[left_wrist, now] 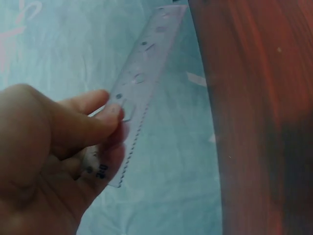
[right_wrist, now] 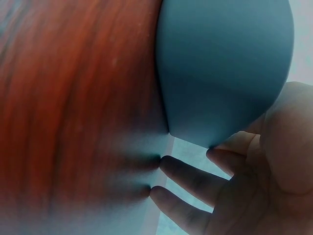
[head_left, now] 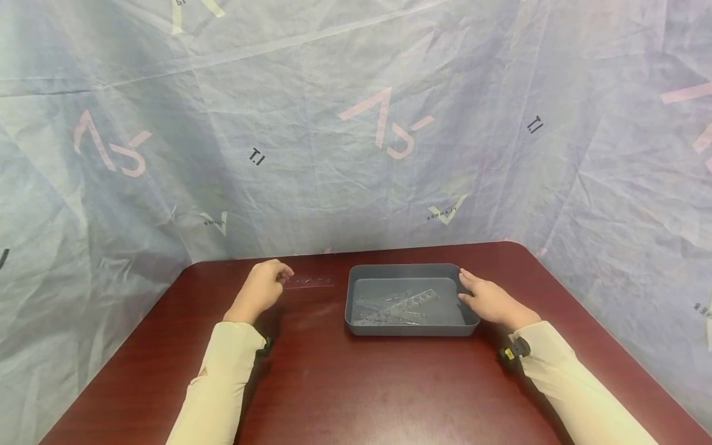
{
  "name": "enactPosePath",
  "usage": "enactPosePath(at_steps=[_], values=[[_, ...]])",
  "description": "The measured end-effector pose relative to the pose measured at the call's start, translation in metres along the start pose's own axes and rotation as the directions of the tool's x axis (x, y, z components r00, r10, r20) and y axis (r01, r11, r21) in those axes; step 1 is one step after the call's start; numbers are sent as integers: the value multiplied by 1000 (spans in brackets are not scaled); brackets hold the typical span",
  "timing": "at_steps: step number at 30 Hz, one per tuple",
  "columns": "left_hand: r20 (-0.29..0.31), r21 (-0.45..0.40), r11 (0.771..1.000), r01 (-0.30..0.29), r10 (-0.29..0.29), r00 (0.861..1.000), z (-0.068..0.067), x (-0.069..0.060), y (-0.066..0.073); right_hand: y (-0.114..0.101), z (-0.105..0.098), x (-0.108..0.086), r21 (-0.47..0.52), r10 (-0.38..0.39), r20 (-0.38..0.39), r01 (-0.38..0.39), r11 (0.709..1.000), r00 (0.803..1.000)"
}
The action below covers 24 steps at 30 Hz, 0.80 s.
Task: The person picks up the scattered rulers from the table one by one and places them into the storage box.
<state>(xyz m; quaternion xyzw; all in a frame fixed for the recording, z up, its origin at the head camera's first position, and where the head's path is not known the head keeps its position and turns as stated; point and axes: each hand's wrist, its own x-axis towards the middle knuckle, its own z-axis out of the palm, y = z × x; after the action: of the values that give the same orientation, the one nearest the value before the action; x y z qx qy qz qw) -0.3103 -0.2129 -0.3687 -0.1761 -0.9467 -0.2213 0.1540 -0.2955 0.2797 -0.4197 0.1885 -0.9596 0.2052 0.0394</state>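
My left hand [head_left: 261, 285] pinches a clear plastic ruler [left_wrist: 151, 58] between thumb and fingers. In the left wrist view the ruler slants up and right from the hand, with small cut-out shapes and one toothed edge. In the head view it extends to the right, toward a grey rectangular tray [head_left: 411, 330]. At the tray's right side, my right hand [head_left: 492, 303] touches the rim with fingers fairly straight. The right wrist view has some fingers [right_wrist: 193, 181] spread outside the tray, low near the tabletop. Inside the tray lies another clear ruler [head_left: 421, 300] with round holes.
Other thin, clear pieces [head_left: 378, 312] overlap in the tray, too faint to tell apart. The dark red wooden table [head_left: 384, 383] ends at a grey printed sheet [head_left: 311, 185] hanging behind and along both sides.
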Motion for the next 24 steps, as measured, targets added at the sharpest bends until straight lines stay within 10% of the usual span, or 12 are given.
enactPosePath(at_steps=[10,24], values=[[-194,-1,983,-184,180,964,8,5,50,0,-2,1,-11,-1,4,1,1000,1000],[-50,1,936,-351,351,935,54,10,90,-2,0,1,-7,-10,-8,10,1000,1000]])
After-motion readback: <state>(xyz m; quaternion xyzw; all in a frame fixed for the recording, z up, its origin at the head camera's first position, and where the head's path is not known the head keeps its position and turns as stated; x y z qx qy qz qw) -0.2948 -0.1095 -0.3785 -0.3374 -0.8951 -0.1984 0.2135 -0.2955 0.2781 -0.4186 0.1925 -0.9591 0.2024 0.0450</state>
